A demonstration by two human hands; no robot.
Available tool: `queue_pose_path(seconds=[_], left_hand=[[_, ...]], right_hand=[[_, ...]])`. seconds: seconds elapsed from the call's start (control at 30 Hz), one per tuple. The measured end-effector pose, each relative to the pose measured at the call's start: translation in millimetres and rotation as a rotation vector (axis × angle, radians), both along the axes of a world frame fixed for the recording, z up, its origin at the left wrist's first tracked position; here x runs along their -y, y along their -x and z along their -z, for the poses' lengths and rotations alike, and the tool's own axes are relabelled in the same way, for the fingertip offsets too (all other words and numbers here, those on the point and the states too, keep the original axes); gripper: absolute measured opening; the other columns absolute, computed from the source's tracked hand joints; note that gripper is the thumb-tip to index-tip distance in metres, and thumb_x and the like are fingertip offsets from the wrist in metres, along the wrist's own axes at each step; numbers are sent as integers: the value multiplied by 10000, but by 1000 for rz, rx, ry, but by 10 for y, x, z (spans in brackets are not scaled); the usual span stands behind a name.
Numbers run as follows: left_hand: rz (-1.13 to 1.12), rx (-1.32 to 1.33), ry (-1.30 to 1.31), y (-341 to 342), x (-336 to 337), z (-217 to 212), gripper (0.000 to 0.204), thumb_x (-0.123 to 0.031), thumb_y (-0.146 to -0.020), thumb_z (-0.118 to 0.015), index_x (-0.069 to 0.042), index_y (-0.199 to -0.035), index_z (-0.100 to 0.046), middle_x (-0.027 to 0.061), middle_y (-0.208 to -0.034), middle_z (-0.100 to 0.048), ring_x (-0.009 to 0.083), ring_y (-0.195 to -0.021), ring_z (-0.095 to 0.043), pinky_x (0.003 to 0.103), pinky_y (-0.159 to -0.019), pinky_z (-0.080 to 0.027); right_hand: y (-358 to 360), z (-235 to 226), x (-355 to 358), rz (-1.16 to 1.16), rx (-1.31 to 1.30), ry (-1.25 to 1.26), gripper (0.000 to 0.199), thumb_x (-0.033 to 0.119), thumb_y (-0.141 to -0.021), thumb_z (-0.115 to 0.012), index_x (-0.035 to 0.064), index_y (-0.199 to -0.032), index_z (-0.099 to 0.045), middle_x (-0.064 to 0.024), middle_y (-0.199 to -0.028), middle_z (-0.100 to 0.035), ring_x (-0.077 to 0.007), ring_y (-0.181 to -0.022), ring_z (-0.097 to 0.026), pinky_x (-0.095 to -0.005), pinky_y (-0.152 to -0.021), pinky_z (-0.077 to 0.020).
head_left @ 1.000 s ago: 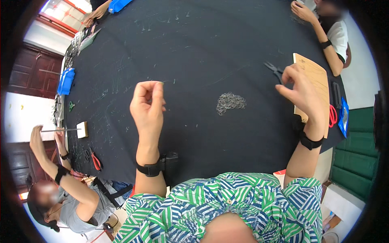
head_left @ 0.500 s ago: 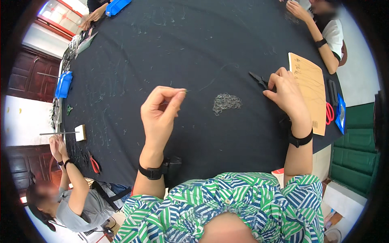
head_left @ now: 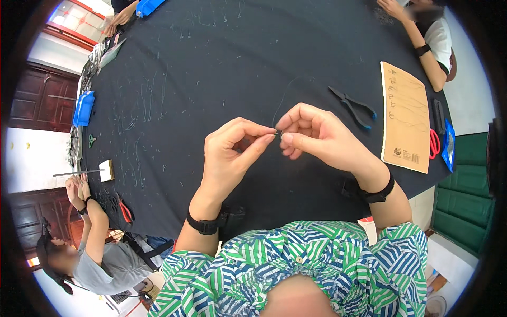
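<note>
My left hand (head_left: 229, 148) and my right hand (head_left: 330, 134) meet over the middle of the black cloth. The left thumb and forefinger are pinched together on a thin line (head_left: 275, 108). Right at those fingertips, the right thumb and forefinger close on the same line. A tiny dark bit shows between the fingertips, too small to make out. From there the line arcs away over the cloth. Beyond my right hand lie black pliers (head_left: 348, 103) with blue handle ends, jaws slightly apart. The pile of small wire pieces is hidden by my right hand.
A tan notebook (head_left: 398, 134) with fine lines on it lies at right, beside red-handled scissors (head_left: 434, 143) and a blue packet (head_left: 448, 150). Red-handled pliers (head_left: 125, 211) and a white block (head_left: 106, 170) are at left. Loose lines (head_left: 140, 158) are scattered there. Other people sit around the table.
My right hand has left the pliers and come across to my left fingertips. The left hand has shifted right, still pinching the line. The wire pile is now covered from view.
</note>
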State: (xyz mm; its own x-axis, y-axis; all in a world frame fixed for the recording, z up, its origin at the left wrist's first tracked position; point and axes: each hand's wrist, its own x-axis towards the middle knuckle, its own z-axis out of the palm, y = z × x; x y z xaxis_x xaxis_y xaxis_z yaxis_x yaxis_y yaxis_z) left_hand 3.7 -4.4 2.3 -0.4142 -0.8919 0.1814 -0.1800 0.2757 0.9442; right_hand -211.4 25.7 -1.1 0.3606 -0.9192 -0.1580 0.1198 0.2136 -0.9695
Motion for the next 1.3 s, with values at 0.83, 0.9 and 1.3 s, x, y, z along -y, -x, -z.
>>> queue_pose_path(seconds=[0.83,0.9,1.3], left_hand=[[42,78,172,4,9,28,79,1,-862,-715,-4,-940,-723,42,-862,-670,74,-726,-634,200,-605,-497],[38,103,212,12,7,14,78,7,-855,-714,-3,-932,-723,48,-857,-674,81,-727,-640,206,-608,-504],[-2,49,151,9,6,49,53,-28,-846,-732,4,-884,-714,44,-786,-674,80,-642,-629,213,-553,-484]], right_hand=[[-33,-39,-26,74,-237,182,106,115,-934,-659,10,-928,-648,81,-668,-468,-14,-610,-391,-219,-545,-314],[-23,-53,-18,72,-252,201,102,110,-931,-661,10,-916,-645,79,-668,-466,-16,-609,-384,-224,-544,-313],[-59,-60,-17,154,-548,597,84,69,-832,-689,26,-880,-636,-43,-645,-435,-139,-539,-406,-293,-519,-344]])
